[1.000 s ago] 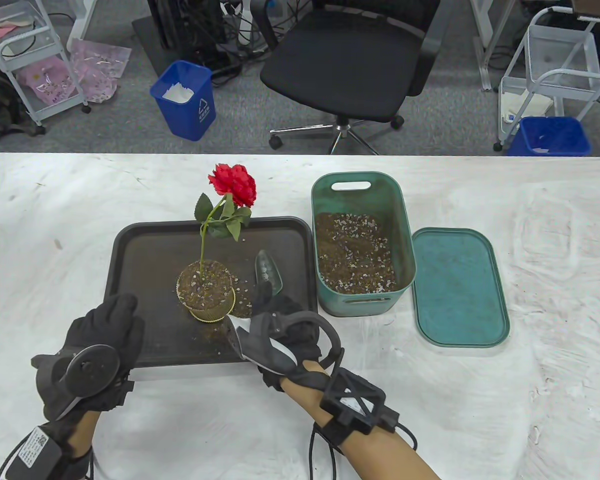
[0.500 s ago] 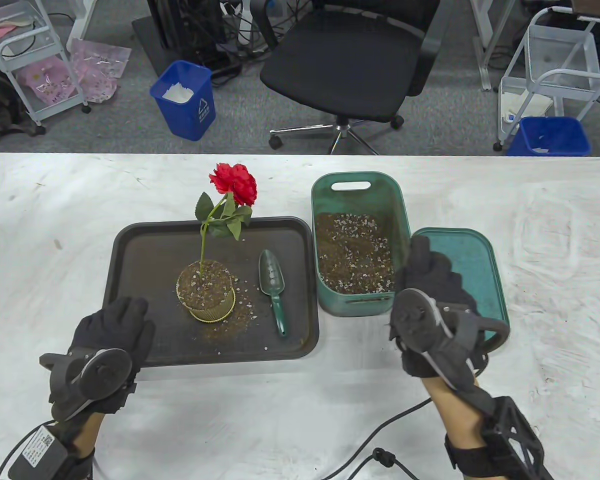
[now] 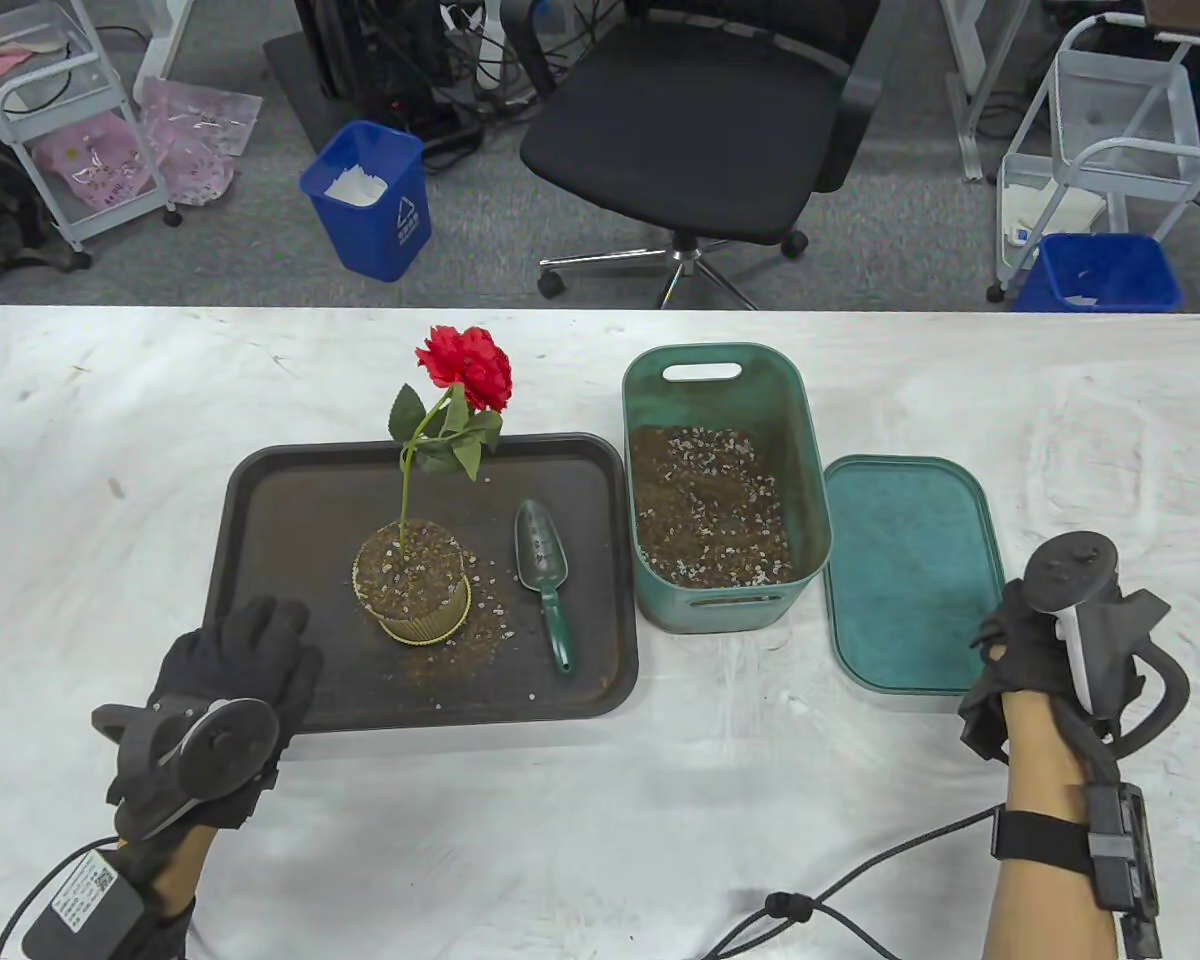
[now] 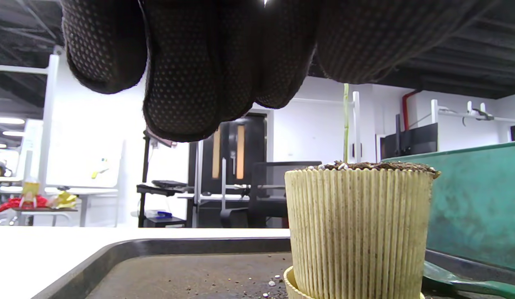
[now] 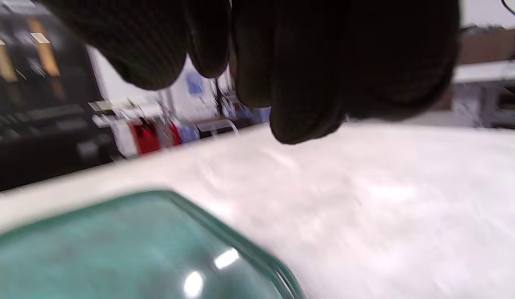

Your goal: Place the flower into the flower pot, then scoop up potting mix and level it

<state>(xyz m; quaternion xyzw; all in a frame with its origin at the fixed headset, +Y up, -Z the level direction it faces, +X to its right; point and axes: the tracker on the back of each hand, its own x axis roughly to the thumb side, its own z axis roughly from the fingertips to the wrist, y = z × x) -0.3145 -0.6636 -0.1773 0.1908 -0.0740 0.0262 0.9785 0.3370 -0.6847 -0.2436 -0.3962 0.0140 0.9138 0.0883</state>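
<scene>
table [image 3: 110,420] | R wrist view blurred | flower [image 3: 465,368] bloom cut off L wrist view

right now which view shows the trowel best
The table view: the whole trowel lies on the tray. The left wrist view catches only a green sliver at its bottom right; the right wrist view shows none.

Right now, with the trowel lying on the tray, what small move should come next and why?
Probably rest and check: the flower stands in the flower pot, mix reaches its rim, the trowel lies free, and the right hand holds nothing beside the lid.
</scene>
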